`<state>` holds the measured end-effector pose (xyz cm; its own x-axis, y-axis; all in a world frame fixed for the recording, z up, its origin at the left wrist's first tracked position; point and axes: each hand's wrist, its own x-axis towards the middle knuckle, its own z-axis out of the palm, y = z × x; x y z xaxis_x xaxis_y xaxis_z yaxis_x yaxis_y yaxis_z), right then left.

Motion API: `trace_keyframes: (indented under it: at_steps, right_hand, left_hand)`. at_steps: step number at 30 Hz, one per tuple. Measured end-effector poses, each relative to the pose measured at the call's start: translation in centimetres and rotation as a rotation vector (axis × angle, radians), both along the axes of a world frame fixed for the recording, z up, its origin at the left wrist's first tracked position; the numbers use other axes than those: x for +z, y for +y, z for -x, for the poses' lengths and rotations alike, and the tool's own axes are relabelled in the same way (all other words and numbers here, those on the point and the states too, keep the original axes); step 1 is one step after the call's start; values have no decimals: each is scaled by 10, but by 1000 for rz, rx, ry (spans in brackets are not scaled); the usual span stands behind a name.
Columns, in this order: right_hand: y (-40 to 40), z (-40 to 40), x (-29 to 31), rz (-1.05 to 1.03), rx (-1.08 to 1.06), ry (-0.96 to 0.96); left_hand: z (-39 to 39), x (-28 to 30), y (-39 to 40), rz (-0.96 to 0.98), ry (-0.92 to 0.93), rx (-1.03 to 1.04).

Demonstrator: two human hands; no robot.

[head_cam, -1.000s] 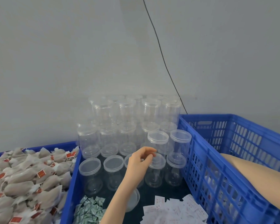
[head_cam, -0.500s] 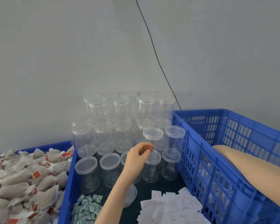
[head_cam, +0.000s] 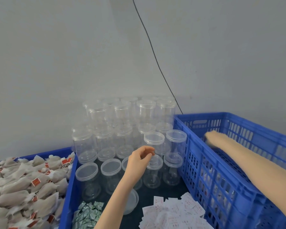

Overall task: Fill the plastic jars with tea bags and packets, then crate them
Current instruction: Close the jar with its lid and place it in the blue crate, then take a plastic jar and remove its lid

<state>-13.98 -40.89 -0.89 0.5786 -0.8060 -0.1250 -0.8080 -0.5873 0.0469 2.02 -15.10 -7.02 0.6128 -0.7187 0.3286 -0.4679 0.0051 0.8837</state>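
1. Grey wall (head_cam: 56, 63) backs stacked clear lidded jars (head_cam: 122, 129).
2. Left hand (head_cam: 139, 161) hovers over the front jar row, fingers loosely curled, holding nothing.
3. Right hand (head_cam: 211, 138), blurred, reaches into the blue crate (head_cam: 205, 171); its grip cannot be told.
4. Tea bags (head_cam: 23, 187) fill the left bin; packets (head_cam: 173, 212) lie beside the crate wall.

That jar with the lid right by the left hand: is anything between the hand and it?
Nothing visible stands between them. The left hand hovers with curled fingers just above the lidded jar in the front row. Neighbouring jars stand close beside it, not in the way.
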Motion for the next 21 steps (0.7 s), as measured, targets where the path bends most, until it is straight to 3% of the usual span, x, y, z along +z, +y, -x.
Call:
trace_keyframes:
  at_steps: [2, 5, 12, 21]
  right_hand:
    - [0, -1, 20, 121, 13, -237]
    - [22, -6, 47, 117, 167, -539]
    - [111, -36, 57, 142, 599, -515]
    - [139, -59, 39, 58, 671, -484]
  left_hand:
    - [1, 3, -2, 34, -18, 37]
    - [3, 8, -10, 67, -54, 129]
    - [-2, 17, -38, -52, -200, 251]
    - [-15, 7, -61, -178, -94, 224]
